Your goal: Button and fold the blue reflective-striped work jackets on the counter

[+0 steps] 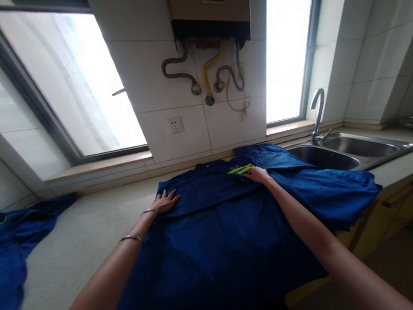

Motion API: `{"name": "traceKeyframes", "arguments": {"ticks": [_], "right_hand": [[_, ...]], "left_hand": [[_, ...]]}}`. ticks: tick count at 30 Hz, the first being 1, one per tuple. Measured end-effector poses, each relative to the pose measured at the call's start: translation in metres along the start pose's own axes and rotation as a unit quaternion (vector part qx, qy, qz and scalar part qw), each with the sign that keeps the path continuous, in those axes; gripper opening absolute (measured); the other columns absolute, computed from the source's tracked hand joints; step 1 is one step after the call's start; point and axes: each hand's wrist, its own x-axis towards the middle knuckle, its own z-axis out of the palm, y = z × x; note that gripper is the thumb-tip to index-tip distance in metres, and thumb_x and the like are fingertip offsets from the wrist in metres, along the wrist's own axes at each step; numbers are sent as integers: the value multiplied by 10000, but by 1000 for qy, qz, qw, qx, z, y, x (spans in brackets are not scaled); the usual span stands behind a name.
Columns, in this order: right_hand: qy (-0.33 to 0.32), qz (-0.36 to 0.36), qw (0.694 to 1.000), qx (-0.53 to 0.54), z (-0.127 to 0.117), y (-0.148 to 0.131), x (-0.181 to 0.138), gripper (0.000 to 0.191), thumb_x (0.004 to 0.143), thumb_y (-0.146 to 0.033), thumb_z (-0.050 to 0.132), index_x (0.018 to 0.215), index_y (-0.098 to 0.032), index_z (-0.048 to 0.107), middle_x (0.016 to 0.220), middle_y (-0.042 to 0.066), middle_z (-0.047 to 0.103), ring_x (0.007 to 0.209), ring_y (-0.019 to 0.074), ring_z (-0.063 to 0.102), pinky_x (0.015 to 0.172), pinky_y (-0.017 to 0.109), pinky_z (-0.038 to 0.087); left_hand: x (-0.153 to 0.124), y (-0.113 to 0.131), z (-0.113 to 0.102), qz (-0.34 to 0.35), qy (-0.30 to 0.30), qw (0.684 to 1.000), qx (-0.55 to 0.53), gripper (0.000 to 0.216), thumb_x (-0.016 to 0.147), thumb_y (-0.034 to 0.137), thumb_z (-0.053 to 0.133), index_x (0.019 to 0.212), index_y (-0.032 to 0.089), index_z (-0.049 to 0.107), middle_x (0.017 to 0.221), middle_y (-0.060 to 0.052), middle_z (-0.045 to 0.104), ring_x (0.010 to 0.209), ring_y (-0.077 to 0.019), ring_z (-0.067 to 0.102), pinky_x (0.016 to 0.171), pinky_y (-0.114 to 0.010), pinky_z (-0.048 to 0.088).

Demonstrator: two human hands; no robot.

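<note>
Left hand (pixel 165 201) flat on blue jacket (pixel 227 225), fingers (pixel 172 195) spread wide. Right hand (pixel 258 174) pressing near yellow stripe (pixel 240 169), fingers extended, holding nothing. Bench (pixel 80 238) beneath.

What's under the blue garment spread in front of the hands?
The blue garment lies on the pale countertop, its right edge by the sink. The left hand and right hand rest flat on it. Anything beneath the cloth is covered.

Single head view, close, looking forward-down over countertop (pixel 90 232) toward tiled window wall (pixel 171 81).
</note>
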Motion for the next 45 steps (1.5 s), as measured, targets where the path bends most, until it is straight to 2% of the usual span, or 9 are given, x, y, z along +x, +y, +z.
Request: {"name": "traceKeyframes", "arguments": {"ticks": [3,7,15,19,22,26,33,41,45], "right_hand": [[-2,-3,1000,-3,0,0,1,456,892,-593,453,885,-218,711,947,82,699,876,227,650,698,267,460],[-10,-5,1000,-2,-1,2,3,440,886,-587,469,886,-221,713,950,77,699,873,225,649,681,257,458],[-19,-14,1000,4,0,5,7,467,881,-610,452,866,-228,722,920,67,702,848,213,649,668,246,456],[-36,-10,999,-2,-2,5,8,469,886,-612,437,918,-239,721,957,70,699,875,221,648,693,259,463],[-53,-7,999,-10,-4,3,8,467,893,-606,423,957,-249,717,994,75,693,902,230,646,721,277,470],[-47,3,999,-21,-4,-2,7,456,895,-588,424,934,-245,722,1002,86,693,920,241,645,736,292,471],[-21,4,1000,-20,-3,-2,3,491,901,-606,400,914,-228,713,978,90,696,902,239,647,716,284,463],[-37,1,999,-7,-6,-3,0,496,917,-600,381,969,-225,701,1027,100,685,957,255,638,752,293,462],[26,69,997,-5,-18,-4,-4,486,966,-518,295,1085,-214,655,1088,135,659,992,271,629,807,344,456]], "left_hand": [[9,23,-2,-70,-27,997,-37,776,852,688,226,1442,206,369,1492,-256,252,1314,-466,316,989,-603,291],[18,38,3,-51,48,997,-22,700,887,618,223,1429,209,391,1526,-211,201,1376,-462,160,1018,-655,192],[34,-11,18,-76,16,996,-50,676,868,640,248,1457,317,325,1532,-165,217,1329,-457,288,1007,-648,237],[37,-13,13,-85,3,996,-32,677,847,627,317,1437,299,372,1501,-174,294,1321,-462,299,1007,-654,226],[35,6,3,-83,45,995,32,630,842,506,412,1403,220,437,1483,-212,309,1354,-476,212,1014,-680,158],[26,61,-8,-21,94,995,36,623,871,419,384,1421,125,389,1511,-228,232,1383,-456,142,1053,-621,170],[5,158,11,98,-24,992,-71,763,874,670,183,1489,226,264,1548,-163,168,1390,-459,106,1049,-669,139],[-2,164,21,105,-7,992,-73,722,895,627,178,1497,233,237,1555,-137,156,1404,-421,109,1063,-659,138],[-1,164,21,105,-6,991,-78,718,892,635,180,1489,245,262,1554,-124,174,1402,-419,121,1067,-652,145]]}}
